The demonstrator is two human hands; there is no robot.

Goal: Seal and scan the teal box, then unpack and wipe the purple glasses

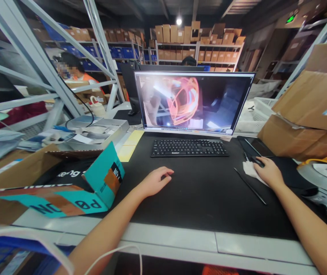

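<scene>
My left hand (155,181) rests on the black desk mat (192,191), palm down, with the thumb apart from loosely bent fingers and nothing in it. Ahead of it lies a black keyboard (190,148), below a lit monitor (215,103) showing a bright pink-orange blurred picture. On the right side, my right hand (269,173) is wrapped over a dark computer mouse (258,162). A crumpled white tissue (248,168) lies partly under that hand. Next to it, a thin black stick-like pen (249,186) lies slantwise on the mat.
Left of my left arm stands an open turquoise-and-brown carton (97,187) with a black package (68,172) inside. Yellow paper (130,147) lies behind it. Brown boxes (301,110) are stacked at right, near a tape roll (324,170). A person (77,72) is beyond the metal frame.
</scene>
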